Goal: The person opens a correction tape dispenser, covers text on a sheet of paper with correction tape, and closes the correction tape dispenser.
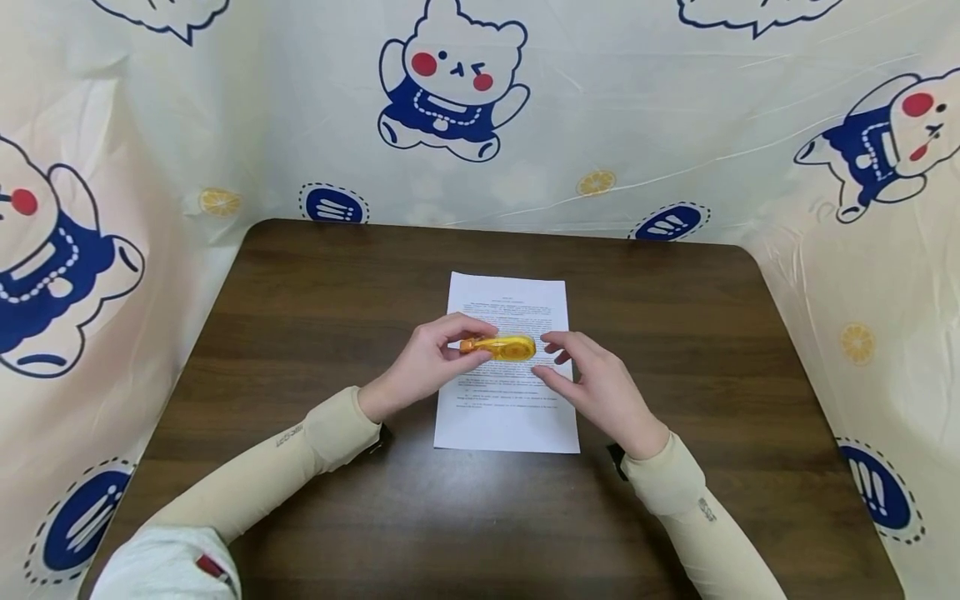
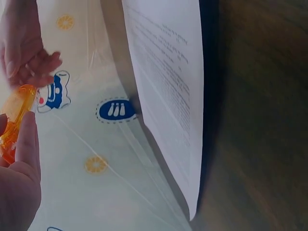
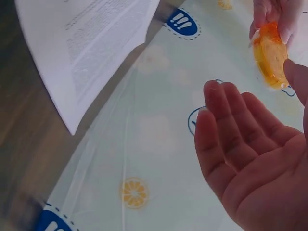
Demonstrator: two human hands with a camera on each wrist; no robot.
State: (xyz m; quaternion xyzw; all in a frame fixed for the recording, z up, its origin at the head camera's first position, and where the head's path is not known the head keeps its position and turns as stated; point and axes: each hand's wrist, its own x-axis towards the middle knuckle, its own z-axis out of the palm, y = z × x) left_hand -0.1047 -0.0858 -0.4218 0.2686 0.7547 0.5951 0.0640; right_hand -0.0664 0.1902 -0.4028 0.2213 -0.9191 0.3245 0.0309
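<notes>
A translucent yellow-orange correction tape (image 1: pixel 514 347) is held above the printed sheet of paper (image 1: pixel 510 429). My left hand (image 1: pixel 431 354) pinches its orange end between thumb and fingers. Just right of the tape's other end is my right hand (image 1: pixel 600 383), thumb and fingers spread apart with nothing between them. In the right wrist view the palm of the right hand (image 3: pixel 255 149) faces up toward the camera, and the correction tape (image 3: pixel 270 55) appears beyond it in the left hand's fingers. The left wrist view shows the correction tape (image 2: pixel 18 118) partly cut off at the edge.
The paper lies on a dark brown wooden table (image 1: pixel 337 283), in its middle. A pale curtain (image 1: pixel 585 100) printed with cartoon bears and orange slices surrounds the table at the back and both sides.
</notes>
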